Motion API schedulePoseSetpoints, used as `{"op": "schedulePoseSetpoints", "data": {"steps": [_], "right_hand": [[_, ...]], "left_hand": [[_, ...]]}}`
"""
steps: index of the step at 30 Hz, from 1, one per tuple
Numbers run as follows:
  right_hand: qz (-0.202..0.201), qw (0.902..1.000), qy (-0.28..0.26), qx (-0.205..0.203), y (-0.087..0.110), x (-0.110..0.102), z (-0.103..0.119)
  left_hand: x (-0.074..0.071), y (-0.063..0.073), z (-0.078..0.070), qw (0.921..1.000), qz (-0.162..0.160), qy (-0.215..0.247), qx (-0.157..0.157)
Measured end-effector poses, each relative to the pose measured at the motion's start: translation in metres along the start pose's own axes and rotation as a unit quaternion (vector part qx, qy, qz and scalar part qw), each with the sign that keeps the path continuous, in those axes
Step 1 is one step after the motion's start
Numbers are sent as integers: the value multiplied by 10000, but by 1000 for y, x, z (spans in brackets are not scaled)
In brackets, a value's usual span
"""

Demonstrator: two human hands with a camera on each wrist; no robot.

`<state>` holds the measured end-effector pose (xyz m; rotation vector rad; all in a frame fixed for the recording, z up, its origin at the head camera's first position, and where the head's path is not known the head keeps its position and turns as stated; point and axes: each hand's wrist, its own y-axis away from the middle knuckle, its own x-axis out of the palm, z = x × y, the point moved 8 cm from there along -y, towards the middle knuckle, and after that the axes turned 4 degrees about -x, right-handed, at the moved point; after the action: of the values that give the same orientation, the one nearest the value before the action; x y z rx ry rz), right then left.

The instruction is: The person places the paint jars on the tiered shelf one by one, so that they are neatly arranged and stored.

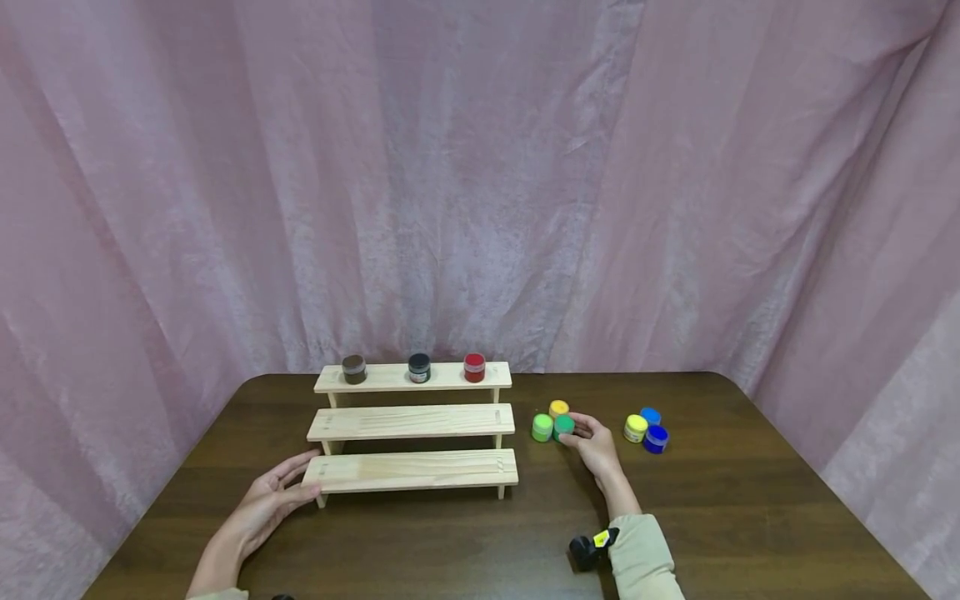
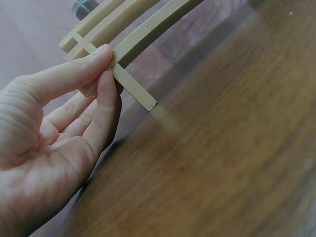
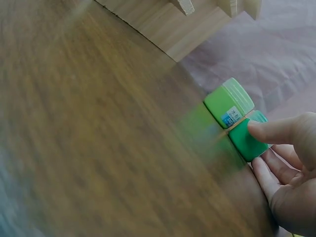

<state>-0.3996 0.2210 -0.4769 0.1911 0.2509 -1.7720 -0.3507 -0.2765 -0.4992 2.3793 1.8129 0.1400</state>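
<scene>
My left hand (image 1: pixel 262 504) pinches the left end of the lowest step of a three-tier wooden display stand (image 1: pixel 412 472). In the left wrist view the thumb lies on the step's corner, with the index finger below it near a leg (image 2: pixel 136 89). My right hand (image 1: pixel 596 450) holds a dark green paint jar (image 3: pixel 245 139) between thumb and fingers, down at table level. Right beside that jar stand a light green paint jar (image 1: pixel 542 428) and an orange-yellow one (image 1: pixel 558 408). The top step bears a brown jar (image 1: pixel 354 370), a black jar (image 1: pixel 419 368) and a red jar (image 1: pixel 474 367).
Right of my right hand, a yellow jar (image 1: pixel 635 429), a light blue jar (image 1: pixel 651 416) and a dark blue jar (image 1: pixel 656 440) stand close together. All this is on a dark wooden table (image 1: pixel 480 542), with a pink curtain (image 1: pixel 480 183) hanging behind it.
</scene>
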Motion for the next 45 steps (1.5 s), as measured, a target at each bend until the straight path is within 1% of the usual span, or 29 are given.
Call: {"op": "schedulePoseSetpoints", "data": {"steps": [7,20,28,32,35,37,40,45], "right_hand": [[-2,10000,72,-24,1,0,-1],[-11,10000,52,-13,1,-3,-3],[1,9997,-179,148,-3,-5,-6],[-21,9993,-224,305,-4,-8,-7],[-17,9991,-294,313,-4,-10,-6],[-50,9988,-353,344,-3,-11,-5],[-65,9985,-414,358,-3,-12,-4],[-102,9987,-383,310,-3,-12,2]], "left_hand": [[0,0,2,10000,-26,2,4],[-1,0,3,9998,-8,65,160],[0,0,0,9999,-109,51,118],[1,1,0,9999,-55,71,134],[1,2,-1,9998,-20,130,178],[2,2,-1,9997,-1,152,175],[1,2,0,9999,-15,121,83],[-1,1,0,10000,-63,56,-21]]}}
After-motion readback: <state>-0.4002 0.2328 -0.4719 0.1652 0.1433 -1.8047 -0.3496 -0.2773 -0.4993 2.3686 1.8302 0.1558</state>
